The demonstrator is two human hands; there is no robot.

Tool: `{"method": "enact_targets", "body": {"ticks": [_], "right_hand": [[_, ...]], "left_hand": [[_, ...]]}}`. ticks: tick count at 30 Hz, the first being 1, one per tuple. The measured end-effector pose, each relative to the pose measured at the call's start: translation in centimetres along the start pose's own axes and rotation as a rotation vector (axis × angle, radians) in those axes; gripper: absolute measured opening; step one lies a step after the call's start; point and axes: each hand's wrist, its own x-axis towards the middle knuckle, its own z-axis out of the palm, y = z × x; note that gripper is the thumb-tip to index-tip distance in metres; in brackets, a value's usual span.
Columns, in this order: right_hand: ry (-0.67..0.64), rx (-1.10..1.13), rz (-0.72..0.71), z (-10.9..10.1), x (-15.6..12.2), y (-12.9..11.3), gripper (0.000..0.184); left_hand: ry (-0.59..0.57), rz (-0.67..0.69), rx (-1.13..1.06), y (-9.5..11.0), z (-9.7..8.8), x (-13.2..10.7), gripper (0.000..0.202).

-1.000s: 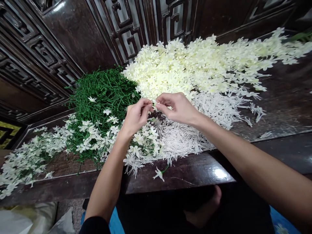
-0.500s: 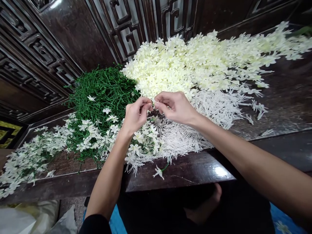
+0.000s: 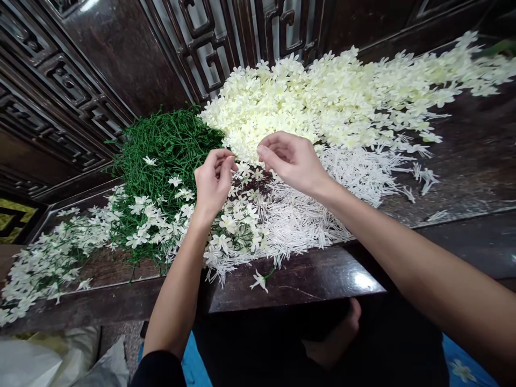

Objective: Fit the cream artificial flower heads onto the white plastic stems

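My left hand (image 3: 212,185) hovers over the near edge of a green stem pile (image 3: 169,148), its fingers curled in a pinch; whatever they hold is too small to make out. My right hand (image 3: 292,161) is a little apart to the right, above the edge of a big heap of cream flower heads (image 3: 342,102), thumb and forefinger pinched with nothing visible between them. Under both hands lies a spread of white stamen pieces (image 3: 306,215). Finished small flowers on green stems (image 3: 153,220) lie left of my left wrist.
All this lies on a dark wooden table (image 3: 306,279) against a carved dark wooden screen (image 3: 121,59). One flower (image 3: 258,279) lies alone near the table's front edge. Plastic bags (image 3: 60,360) are on the floor at lower left. My foot (image 3: 338,333) shows below the table.
My hands were touching at the fingertips; now they have parted, the left moving left and down, the right rising slightly toward the cream heap.
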Motion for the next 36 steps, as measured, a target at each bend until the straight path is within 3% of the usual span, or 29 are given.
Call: {"method": "enact_targets", "body": {"ticks": [2,5,7,11,18,23,31,36], "right_hand": [[0.014,-0.156,0.033,-0.2,0.2,0.6,0.011],[-0.066,-0.388,0.036,-0.5,0.3,1.4,0.008],[-0.109,-0.462,0.032,-0.6,0.2,1.8,0.009],[-0.145,-0.528,0.049,-0.8,0.2,1.6,0.01],[-0.331,-0.652,0.178,-0.9,0.2,0.8,0.007],[-0.383,-0.767,0.124,-1.0,0.2,0.5,0.008],[-0.431,-0.73,0.18,-1.0,0.0,0.2,0.017],[-0.397,-0.677,0.197,-1.0,0.0,1.0,0.007]], "left_hand": [[0.027,-0.056,0.05,-0.5,-0.2,0.1,0.009],[-0.009,-0.117,0.146,-0.8,-0.3,0.2,0.011],[-0.086,-0.132,0.209,-0.8,-0.2,0.1,0.015],[-0.249,-0.15,0.278,-0.8,0.1,0.0,0.043],[-0.347,-0.212,0.277,-0.5,0.2,-0.2,0.041],[-0.477,-0.208,0.235,-0.6,0.4,-0.4,0.038],[-0.454,-0.214,0.42,-1.0,0.4,-0.4,0.038],[-0.396,-0.222,0.413,-1.1,0.3,-0.4,0.037]]}}
